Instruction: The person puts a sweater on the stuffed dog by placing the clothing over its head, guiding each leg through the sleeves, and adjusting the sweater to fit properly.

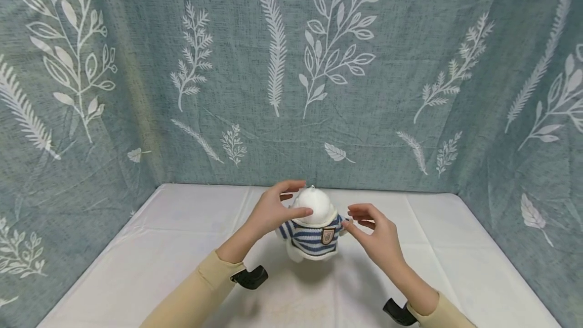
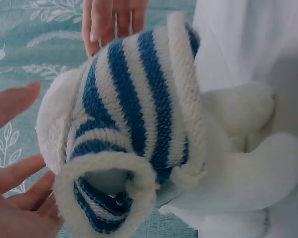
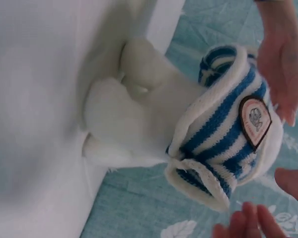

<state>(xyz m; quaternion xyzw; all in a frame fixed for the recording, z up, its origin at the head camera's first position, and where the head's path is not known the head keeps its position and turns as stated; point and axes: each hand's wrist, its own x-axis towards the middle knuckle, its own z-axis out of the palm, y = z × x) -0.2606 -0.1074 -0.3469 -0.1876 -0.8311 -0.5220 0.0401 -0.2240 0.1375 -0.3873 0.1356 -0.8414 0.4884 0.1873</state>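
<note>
A white plush toy [image 1: 314,205] sits upright on the white cloth, wearing a blue-and-white striped knit sweater [image 1: 309,239] with a shield-shaped patch [image 3: 255,121]. A thin loop tops its round head. My left hand [image 1: 269,210] is spread about the head, thumb over its near side in the head view and fingers behind. In the left wrist view, the hollow sleeve cuff [image 2: 107,161] lies right by those fingertips. On the other side, my right hand [image 1: 379,233] has thumb and fingers apart, thumb tip at the sleeve in the head view. The right wrist view shows the sleeve cuff [image 3: 203,191] before its fingers.
White cloth [image 1: 182,232] covers the table under the toy. Blue-green curtain [image 1: 227,65] with white leaf prints rises behind the table and along both sides. Black wrist cameras [image 1: 251,277] are strapped at the beige sleeves.
</note>
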